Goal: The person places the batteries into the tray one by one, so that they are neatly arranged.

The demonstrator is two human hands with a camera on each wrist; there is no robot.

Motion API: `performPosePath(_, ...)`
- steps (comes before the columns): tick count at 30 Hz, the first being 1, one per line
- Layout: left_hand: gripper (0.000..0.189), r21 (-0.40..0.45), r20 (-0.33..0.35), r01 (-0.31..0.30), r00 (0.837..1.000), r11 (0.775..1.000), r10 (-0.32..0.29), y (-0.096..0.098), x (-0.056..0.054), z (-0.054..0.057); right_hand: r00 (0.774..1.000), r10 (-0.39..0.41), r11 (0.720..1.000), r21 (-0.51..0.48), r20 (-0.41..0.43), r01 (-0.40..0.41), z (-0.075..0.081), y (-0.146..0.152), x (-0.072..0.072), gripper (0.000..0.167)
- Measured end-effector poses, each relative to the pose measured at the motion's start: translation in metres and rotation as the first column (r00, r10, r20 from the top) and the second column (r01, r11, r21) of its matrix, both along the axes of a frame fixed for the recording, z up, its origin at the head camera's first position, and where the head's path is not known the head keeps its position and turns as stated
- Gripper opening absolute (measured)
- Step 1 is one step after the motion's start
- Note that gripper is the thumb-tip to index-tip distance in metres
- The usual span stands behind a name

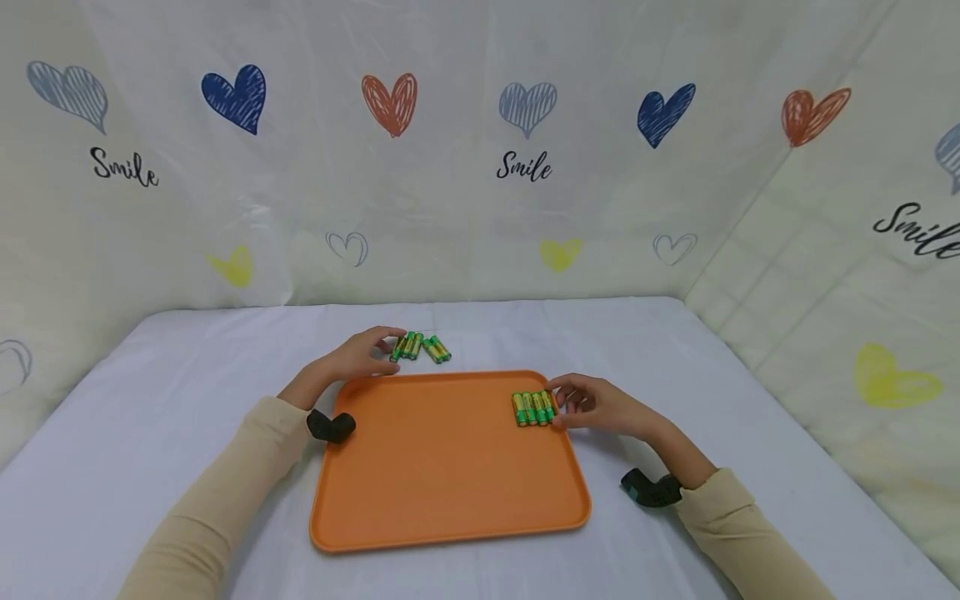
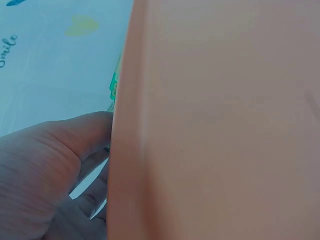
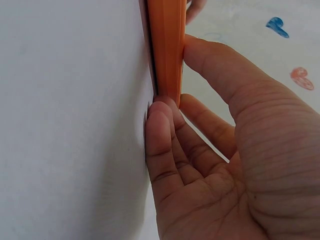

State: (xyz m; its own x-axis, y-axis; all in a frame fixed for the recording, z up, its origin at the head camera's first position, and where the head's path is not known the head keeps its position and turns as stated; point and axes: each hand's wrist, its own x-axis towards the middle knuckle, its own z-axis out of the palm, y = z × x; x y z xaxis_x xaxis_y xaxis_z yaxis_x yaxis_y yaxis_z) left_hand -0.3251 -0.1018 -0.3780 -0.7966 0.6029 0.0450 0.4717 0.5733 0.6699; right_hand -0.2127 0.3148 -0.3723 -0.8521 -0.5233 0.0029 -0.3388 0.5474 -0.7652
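Several green-and-gold batteries (image 1: pixel 529 408) lie side by side in a row on the orange tray (image 1: pixel 442 467), near its far right corner. My right hand (image 1: pixel 600 404) reaches over the tray's right rim, index finger and thumb at the two ends of the rightmost battery (image 1: pixel 549 406). In the right wrist view the thumb lies along the rim, the other fingers curl outside it, and the batteries are hidden. Beyond the far rim, my left hand (image 1: pixel 362 354) has thumb and fingers spread around the leftmost loose battery (image 1: pixel 397 348). The left wrist view hides those fingertips behind the tray.
Beside the left hand lie more batteries (image 1: pixel 412 345), with a separate pair (image 1: pixel 437 349) just to their right. A white cloth (image 1: pixel 600 333) covers the table under the tray. Behind it hangs a pale sheet (image 1: pixel 450 192) printed with hearts.
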Motion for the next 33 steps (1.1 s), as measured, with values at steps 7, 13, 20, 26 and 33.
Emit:
performPosePath(7, 0.055, 0.024, 0.003, -0.008, 1.0, 1.0, 0.008, -0.001, 0.001, -0.001, 1.0, -0.002, 1.0, 0.009, 0.005, 0.002, 0.001, 0.0, 0.0, 0.047)
performPosePath(13, 0.054, 0.028, -0.012, -0.027, 1.0, 0.999, 0.028, 0.0, 0.004, -0.001, 1.0, 0.0, 1.0, 0.01, 0.002, 0.0, 0.0, 0.001, -0.001, 0.047)
performPosePath(20, 0.053, 0.044, -0.022, -0.044, 0.999, 0.998, 0.045, 0.0, 0.002, 0.0, 1.0, -0.008, 1.0, -0.011, 0.008, 0.008, -0.001, 0.001, 0.001, 0.047)
performPosePath(26, 0.055, 0.087, -0.006, -0.067, 0.998, 0.994, 0.067, 0.0, 0.006, 0.0, 1.0, -0.005, 1.0, -0.012, 0.01, 0.005, -0.001, 0.001, 0.003, 0.048)
performPosePath(33, 0.056, 0.113, -0.019, -0.106, 0.994, 0.988, 0.109, 0.004, 0.01, 0.005, 1.0, -0.008, 1.0, -0.014, 0.011, 0.008, 0.001, 0.0, 0.003, 0.048)
